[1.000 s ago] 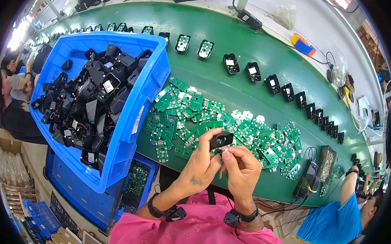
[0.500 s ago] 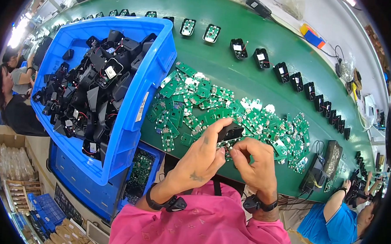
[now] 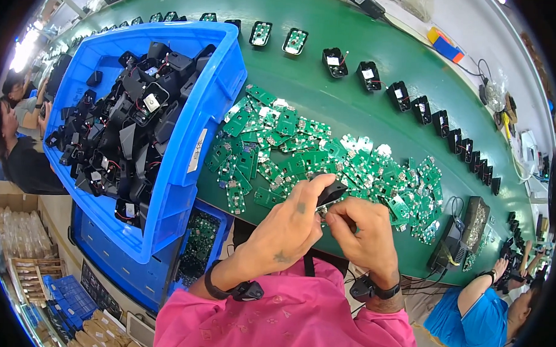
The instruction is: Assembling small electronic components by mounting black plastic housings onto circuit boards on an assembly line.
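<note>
black housing (image 3: 333,191) between both pinching hands

Your hands met at the near edge of the desk (image 3: 356,84), and just beyond them the spread of green circuit boards (image 3: 328,157) covered the surface from the bin to the right, leaving no bare spot to set a hand down there. To your left the blue bin (image 3: 191,163), heaped with black housings (image 3: 125,129), walled off that side with its tall rim. Past the boards ran a bare green strip where a hand could pass freely, bounded farther out by the curved row of black housings (image 3: 417,102). At your right a dark tray of small parts (image 3: 474,222) and cables crowded the desk edge.
</note>
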Motion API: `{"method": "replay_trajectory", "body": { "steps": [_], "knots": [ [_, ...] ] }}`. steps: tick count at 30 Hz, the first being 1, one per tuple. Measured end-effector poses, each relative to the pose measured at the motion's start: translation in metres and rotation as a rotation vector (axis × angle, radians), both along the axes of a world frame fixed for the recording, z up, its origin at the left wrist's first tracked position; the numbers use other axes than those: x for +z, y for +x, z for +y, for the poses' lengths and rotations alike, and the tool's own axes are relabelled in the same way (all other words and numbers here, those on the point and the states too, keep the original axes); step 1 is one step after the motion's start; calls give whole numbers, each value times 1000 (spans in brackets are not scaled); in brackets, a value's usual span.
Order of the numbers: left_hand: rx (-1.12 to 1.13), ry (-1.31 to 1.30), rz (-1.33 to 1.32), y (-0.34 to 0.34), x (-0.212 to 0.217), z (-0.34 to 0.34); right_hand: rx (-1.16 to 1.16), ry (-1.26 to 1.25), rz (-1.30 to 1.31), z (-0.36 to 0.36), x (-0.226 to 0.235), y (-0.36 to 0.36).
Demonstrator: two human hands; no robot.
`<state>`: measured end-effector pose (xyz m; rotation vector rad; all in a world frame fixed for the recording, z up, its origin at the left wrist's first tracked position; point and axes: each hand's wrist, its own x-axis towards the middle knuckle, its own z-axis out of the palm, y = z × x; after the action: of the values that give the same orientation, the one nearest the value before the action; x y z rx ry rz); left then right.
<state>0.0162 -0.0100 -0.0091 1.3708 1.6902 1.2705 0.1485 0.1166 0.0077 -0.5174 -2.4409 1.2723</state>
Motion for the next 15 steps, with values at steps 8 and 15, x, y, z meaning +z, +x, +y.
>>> {"method": "replay_trajectory", "body": {
  "steps": [8,15],
  "knots": [
    [187,-19,-38,12,-23,0,-118,50,23,-15,-23,-1],
    [37,-79,-498,1,-26,-2,-318,-626,-27,-21,-44,3]
  ]
}}
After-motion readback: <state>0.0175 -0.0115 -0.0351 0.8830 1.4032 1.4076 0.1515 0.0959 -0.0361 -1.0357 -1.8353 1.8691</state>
